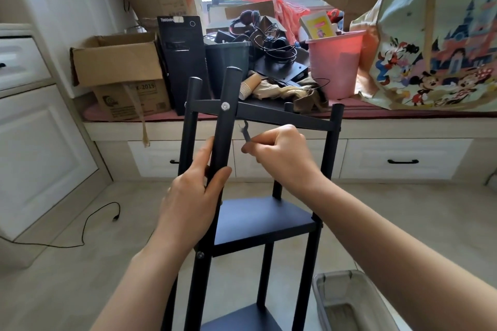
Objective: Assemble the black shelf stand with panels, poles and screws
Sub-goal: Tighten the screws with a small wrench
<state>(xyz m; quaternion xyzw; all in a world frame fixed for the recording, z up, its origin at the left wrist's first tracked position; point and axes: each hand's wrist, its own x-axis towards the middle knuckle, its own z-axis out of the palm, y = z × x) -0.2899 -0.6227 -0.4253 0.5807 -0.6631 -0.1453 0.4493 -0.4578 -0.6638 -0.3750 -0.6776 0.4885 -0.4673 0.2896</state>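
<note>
The black shelf stand (262,219) stands upright in front of me with a top panel (285,115), a middle panel and a lower panel between black poles. A silver screw head (225,106) shows where the near left pole (224,126) meets the top panel. My left hand (193,191) grips that pole just below the top panel. My right hand (279,150) pinches a small hex key (246,130), its bent tip pointing up under the top panel's front edge, to the right of the screw. Another screw (199,255) sits lower on the same pole.
A window bench behind the stand is piled with cardboard boxes (118,72), a black computer tower (185,62), a pink bucket (336,62) and a cartoon-print bag (435,43). A grey bin (347,301) stands on the floor at lower right. A black cable (88,220) lies at left.
</note>
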